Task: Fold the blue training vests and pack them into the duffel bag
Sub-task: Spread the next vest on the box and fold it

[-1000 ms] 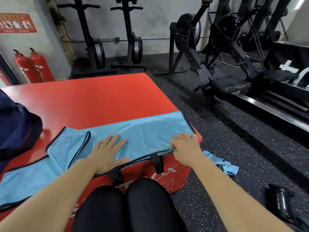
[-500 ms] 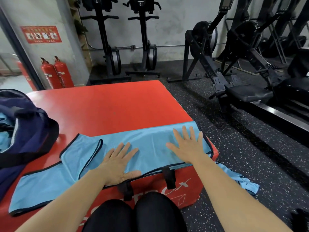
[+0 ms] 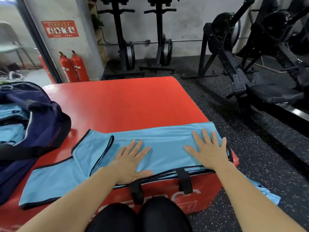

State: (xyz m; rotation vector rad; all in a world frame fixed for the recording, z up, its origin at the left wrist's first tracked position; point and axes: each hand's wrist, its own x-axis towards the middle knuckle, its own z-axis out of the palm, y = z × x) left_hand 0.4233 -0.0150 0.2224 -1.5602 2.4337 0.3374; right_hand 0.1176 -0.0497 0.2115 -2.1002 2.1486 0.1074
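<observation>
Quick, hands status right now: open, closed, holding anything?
Left hand: open, flat on the blue vest, holding nothing.
Right hand: open, flat on the same vest, holding nothing.

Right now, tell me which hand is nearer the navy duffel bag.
Left. The left hand lies flat mid-way along the blue vest, right of the navy duffel bag; the right hand presses the vest's far end, even farther right.

Our right hand (image 3: pixel 209 153) no longer pinches the near hem of the light blue mesh training vest (image 3: pixel 163 144). It now lies flat on the cloth with fingers spread, reaching farther in from the near edge of the red padded box (image 3: pixel 125 104). Our view swings left, so more of the open navy fabric duffel bag (image 3: pixel 41 118) shows, with light blue cloth inside.
</observation>
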